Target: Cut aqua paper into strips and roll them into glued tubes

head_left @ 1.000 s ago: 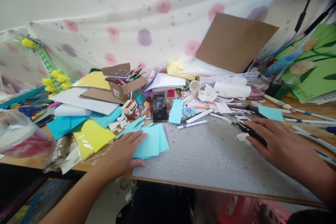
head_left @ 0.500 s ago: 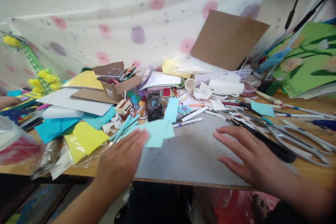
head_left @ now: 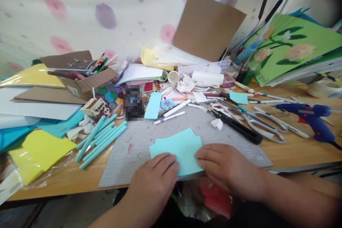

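Here, the left hand (head_left: 153,181) and right hand (head_left: 226,167) curl over opposite sides of the pale-blue sheets (head_left: 176,146), near the front edge of the cutting mat (head_left: 117,167), likely steadying that loose, fanned stack; thumbs hidden, I can't tell if either pinches.

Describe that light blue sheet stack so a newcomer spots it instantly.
On the wooden table, find the grey cutting mat at the near edge. The light blue sheets lie toward the mat's front. They are flat, unlike the light blue rolls to the left, and overlapping, unlike the lone light blue slips farther back.
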Demonstrator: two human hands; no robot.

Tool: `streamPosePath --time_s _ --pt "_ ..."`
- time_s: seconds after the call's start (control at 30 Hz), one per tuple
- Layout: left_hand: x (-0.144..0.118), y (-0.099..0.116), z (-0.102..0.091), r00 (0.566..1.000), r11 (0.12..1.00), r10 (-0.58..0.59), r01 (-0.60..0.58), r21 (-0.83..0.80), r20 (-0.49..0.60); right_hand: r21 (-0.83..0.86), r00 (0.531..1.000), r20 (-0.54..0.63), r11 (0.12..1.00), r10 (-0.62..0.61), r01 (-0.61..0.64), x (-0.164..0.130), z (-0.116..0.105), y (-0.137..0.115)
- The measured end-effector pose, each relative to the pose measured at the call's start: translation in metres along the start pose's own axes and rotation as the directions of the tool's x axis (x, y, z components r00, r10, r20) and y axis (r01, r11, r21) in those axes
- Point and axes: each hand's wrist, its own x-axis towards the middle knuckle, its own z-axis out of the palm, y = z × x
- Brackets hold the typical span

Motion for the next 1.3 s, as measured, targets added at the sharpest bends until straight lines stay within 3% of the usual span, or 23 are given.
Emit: streamPosePath --time_s 0.23,0.3,0.37,0.43,0.5,0.57,0.63,0.77,0.9,0.97,1.03,1.1,1.17,1.3 --pt "-0.007 -0.003 -0.025 0.996 0.979 -0.076 0.066 -0.195 -0.046 0.306 0.965 0.076 0.915 0.252 -0.263 -0.012 -0.032 0.010" --pt "0.001 -0.003 -0.036 0.984 0.967 -0.160 0.142 -0.210 -0.071 0.358 0.943 0.004 0.879 0.334 -0.313 -0.010 -0.037 0.009" --pt "0.013 -0.007 -0.043 0.959 0.948 -0.274 0.255 -0.191 -0.078 0.392 0.889 -0.083 0.835 0.451 -0.387 -0.007 -0.039 0.010" --pt "0.026 -0.015 -0.043 0.897 0.875 -0.443 0.431 -0.220 -0.005 0.381 0.829 -0.176 0.813 0.531 -0.440 -0.006 -0.038 0.011" --pt "0.035 -0.024 -0.035 0.793 0.747 -0.594 0.605 -0.274 0.132 0.257 0.850 -0.235 0.874 0.470 -0.412 -0.005 -0.036 0.012" --pt "0.039 -0.031 -0.023 0.714 0.650 -0.657 0.700 -0.298 0.243 0.053 0.939 -0.206 0.961 0.275 -0.270 -0.007 -0.032 0.012" --pt "0.037 -0.035 -0.012 0.677 0.604 -0.668 0.736 -0.307 0.310 -0.110 0.993 -0.078 0.989 0.093 -0.102 -0.008 -0.029 0.008" --pt "0.032 -0.036 -0.001 0.633 0.538 -0.646 0.774 -0.334 0.426 -0.162 0.999 -0.003 0.986 -0.044 0.043 -0.007 -0.023 -0.001" --pt "0.023 -0.037 -0.005 0.695 0.616 -0.626 0.719 -0.322 0.353 0.028 0.998 0.013 0.997 -0.066 0.065 -0.003 -0.021 -0.003" --pt "0.015 -0.036 -0.012 0.776 0.701 -0.573 0.630 -0.334 0.263 0.126 0.999 0.045 0.992 -0.010 0.004 -0.003 -0.019 -0.002" --pt "0.004 -0.033 -0.017 0.880 0.780 -0.403 0.475 -0.407 0.254 0.201 0.996 0.069 0.977 0.053 -0.066 -0.007 -0.017 0.000" --pt "-0.007 -0.029 -0.020 0.934 0.815 -0.220 0.335 -0.473 0.281 0.240 0.992 0.054 0.962 0.117 -0.126 -0.010 -0.014 0.003" --pt "-0.015 -0.026 -0.017 0.941 0.827 -0.182 0.303 -0.473 0.285 0.236 0.985 0.008 0.957 0.174 -0.171 -0.012 -0.011 0.005" --pt "-0.023 -0.021 -0.004 0.920 0.844 -0.367 0.393 -0.366 0.141 0.111 0.975 -0.058 0.972 0.214 -0.206 -0.008 -0.006 0.010"
